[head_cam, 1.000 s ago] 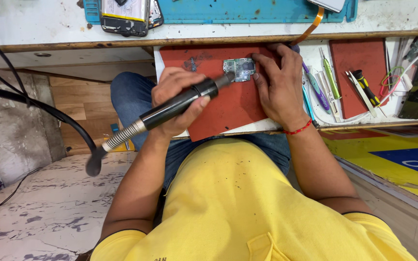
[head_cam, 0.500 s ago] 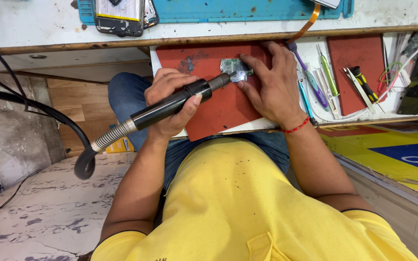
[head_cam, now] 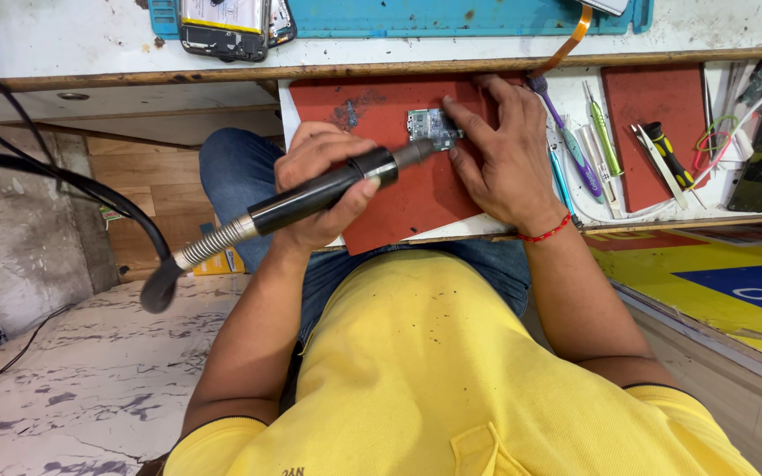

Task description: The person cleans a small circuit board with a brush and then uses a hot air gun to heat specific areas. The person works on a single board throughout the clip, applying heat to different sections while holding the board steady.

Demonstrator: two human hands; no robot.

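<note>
**Asker:** Gripped how, and by which hand?

**Describer:** Left hand (head_cam: 324, 189) is clenched around a black rotary handpiece (head_cam: 324, 194), fingers wrapped over the barrel and thumb along its underside; the tool slants up to the right, its narrow tip resting on a small circuit board (head_cam: 431, 128); from its rear a coiled metal spring leads into a thick black cable (head_cam: 63, 172) that loops off to the left.

**Asker:** And the other hand?

**Describer:** Right hand (head_cam: 504, 159) lies flat, fingers spread, not closed on anything; its fingertips press on the right edge of the board, pinning it down; a red thread bracelet (head_cam: 547, 234) circles the wrist.

**Asker:** Where is the board?

**Describer:** It lies on a red mat (head_cam: 399, 189) set on a pulled-out white drawer shelf (head_cam: 286, 104), near the mat's upper middle, between the two hands; a grey smudge marks the mat just left of it.

**Asker:** What else is around?

**Describer:** To the right of the hand lie a purple brush (head_cam: 566, 132), a green-handled tool (head_cam: 604, 132) and a black-and-yellow screwdriver (head_cam: 668, 157), the last on a second red mat (head_cam: 654, 101); above, on the white bench top, sits a blue work mat (head_cam: 451, 16) with an opened phone (head_cam: 224, 26) at its left end; the person wears a yellow shirt (head_cam: 434, 379) and blue jeans, seen from above.
</note>
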